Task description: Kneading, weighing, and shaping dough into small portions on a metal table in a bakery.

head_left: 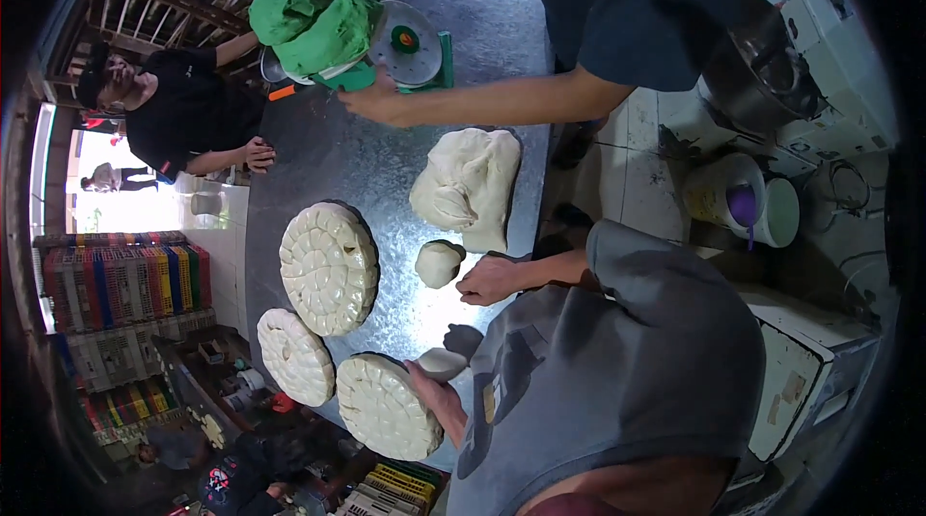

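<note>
My left hand (442, 402) is closed round a small pale piece of dough (441, 365), held just above the table beside a flat round of divided dough (388, 407). My right hand (489, 281) has its fingers curled in, low over the brightly lit metal table; anything within them is hidden. Close to its fingertips lies a smooth dough ball (439, 265). Past that rests a large folded slab of white dough (470, 183). Two more divided dough rounds, one large (329, 269) and one smaller (295, 357), lie on the far side of the table.
A co-worker's hand (381, 103) touches a green scale (439, 63) beside a big green dough mass (316, 19). Another person in black (193, 96) stands across the table. Stacked crates (130, 285) are at the left; a mixer bowl (762, 67) and buckets (723, 183) at the right.
</note>
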The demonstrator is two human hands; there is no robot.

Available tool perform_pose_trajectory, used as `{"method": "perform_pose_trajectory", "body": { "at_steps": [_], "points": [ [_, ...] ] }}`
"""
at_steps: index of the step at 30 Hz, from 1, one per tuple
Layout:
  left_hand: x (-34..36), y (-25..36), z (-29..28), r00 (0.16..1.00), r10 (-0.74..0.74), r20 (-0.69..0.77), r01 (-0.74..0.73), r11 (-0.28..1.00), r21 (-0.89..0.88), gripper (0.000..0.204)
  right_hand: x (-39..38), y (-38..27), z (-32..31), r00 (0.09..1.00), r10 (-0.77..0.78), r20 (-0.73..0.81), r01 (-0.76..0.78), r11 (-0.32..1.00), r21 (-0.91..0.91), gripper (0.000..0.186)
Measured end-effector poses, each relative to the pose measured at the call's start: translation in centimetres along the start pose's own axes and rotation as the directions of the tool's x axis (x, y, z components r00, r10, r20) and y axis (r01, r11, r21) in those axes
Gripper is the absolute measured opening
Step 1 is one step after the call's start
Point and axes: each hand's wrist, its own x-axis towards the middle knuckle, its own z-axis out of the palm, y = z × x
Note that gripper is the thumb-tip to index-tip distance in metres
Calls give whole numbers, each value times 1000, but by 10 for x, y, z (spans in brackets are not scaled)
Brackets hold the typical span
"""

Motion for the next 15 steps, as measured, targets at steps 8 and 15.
{"method": "perform_pose_trajectory", "body": {
  "at_steps": [8,15],
  "points": [
    [-1,-26,22,972,-11,233,68,969,-239,58,27,-15,-15,890,279,362,-343,931,127,56],
    [-26,-21,47,952,-6,306,96,955,-281,59,36,-41,-13,908,54,416,-219,907,359,87]
  ]
}}
